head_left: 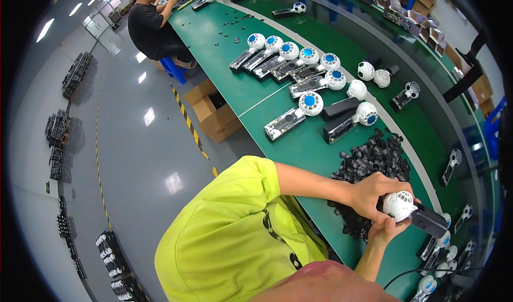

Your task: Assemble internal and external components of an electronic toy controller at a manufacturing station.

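Both my hands hold one device with a white ball-shaped head [398, 205] and a black rectangular body [428, 221] that points right. My left hand [374, 194] curls over the far side of the ball, its thumb at the ball's near left. From the near side, my right hand [389, 231] grips the device where ball and body meet; some of its fingers are hidden. A heap of small black plastic pieces [377, 158] spreads on the green table [315, 158] beside and beneath my left forearm.
Several similar devices with blue discs on white heads [310, 103] lie farther up the table. More devices [443, 242] lie at the near right, beside a black cable [403, 274]. A conveyor [374, 45] runs alongside. A co-worker [152, 24] sits at the far end; a cardboard box [214, 115] stands on the floor.
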### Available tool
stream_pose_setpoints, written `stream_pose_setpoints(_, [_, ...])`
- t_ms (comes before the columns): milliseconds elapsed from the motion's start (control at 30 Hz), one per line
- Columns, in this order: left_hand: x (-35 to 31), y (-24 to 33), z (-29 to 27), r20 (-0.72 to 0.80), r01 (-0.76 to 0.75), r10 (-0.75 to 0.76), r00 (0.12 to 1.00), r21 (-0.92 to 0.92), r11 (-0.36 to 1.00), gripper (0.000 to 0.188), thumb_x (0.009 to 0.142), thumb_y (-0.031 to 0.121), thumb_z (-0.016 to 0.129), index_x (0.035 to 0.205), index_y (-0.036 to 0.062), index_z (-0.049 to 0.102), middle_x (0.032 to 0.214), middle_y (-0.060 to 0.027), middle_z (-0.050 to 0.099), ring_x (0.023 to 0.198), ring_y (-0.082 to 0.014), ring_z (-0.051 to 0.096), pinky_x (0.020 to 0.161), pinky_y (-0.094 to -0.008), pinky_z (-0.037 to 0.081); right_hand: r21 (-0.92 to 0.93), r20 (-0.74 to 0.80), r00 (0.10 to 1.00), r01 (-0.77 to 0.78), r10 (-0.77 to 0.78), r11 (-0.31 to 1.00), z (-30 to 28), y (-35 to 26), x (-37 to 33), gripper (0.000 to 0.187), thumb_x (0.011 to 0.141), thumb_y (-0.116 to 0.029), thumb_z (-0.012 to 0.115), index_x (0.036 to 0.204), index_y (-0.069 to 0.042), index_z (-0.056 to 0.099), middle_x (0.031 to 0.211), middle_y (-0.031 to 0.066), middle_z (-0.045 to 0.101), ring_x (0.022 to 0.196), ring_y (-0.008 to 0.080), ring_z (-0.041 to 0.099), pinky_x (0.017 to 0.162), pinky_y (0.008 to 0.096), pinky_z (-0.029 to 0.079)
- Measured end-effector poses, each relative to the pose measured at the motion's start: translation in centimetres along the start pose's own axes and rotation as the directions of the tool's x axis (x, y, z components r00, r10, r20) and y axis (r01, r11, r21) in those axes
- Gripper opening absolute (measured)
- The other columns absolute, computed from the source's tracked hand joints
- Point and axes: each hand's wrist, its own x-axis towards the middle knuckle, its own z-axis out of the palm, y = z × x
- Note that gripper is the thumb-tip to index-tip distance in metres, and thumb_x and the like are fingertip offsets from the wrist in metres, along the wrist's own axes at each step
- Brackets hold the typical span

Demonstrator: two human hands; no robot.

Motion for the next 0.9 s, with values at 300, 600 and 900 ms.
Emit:
stream_pose_setpoints(300, [-0.2, -0.6, 0.1, -0.004, -0.056, 0.056, 0.998, -0.073, 0.996, 0.063, 0.063, 0.033, 0.082, 0.118, 0.0051, 0.066, 0.093, -0.007, 0.073, 0.062, -0.0201, 0.062, 0.06, -0.0284, 0.051, -0.113, 0.025, 0.997, 0.069, -0.067, 0.991, -1.5, -0.2, -0.1, 0.098, 0.067, -0.04, 0.085, 0.145, -0.014, 0.031, 0.137, 0.0167, 0.047, 0.125, 0.0339, 0.051, 0.108, 0.046, 0.042])
stream_pose_setpoints(600, [-0.1, -1.9, -0.2, 0.17, 0.18, -0.15, 0.974, -0.176, 0.968, 0.071, 0.067, 0.03, 0.082, 0.127, 0.0007, 0.059, 0.104, -0.0125, 0.072, 0.069, -0.0201, 0.064, 0.061, -0.0259, 0.055, -0.028, -0.045, 0.999, 0.016, -0.018, 0.999, -0.7, -0.2, 0.6, 0.092, 0.07, -0.029, 0.083, 0.144, -0.01, 0.032, 0.131, 0.0176, 0.051, 0.117, 0.0297, 0.056, 0.102, 0.0408, 0.046])
stream_pose_setpoints(900, [-0.5, -0.5, -0.4, 0.236, 0.464, -0.42, 0.876, -0.183, 0.867, 0.082, 0.062, 0.029, 0.086, 0.135, 0.0038, 0.056, 0.1, -0.0083, 0.073, 0.069, -0.0183, 0.063, 0.064, -0.0276, 0.053, -0.089, -0.227, 0.971, -0.093, 0.07, 0.992, -2.8, 0.1, 1.2, 0.096, 0.064, -0.021, 0.087, 0.143, -0.007, 0.034, 0.129, 0.0188, 0.051, 0.108, 0.0285, 0.06, 0.094, 0.0394, 0.051])
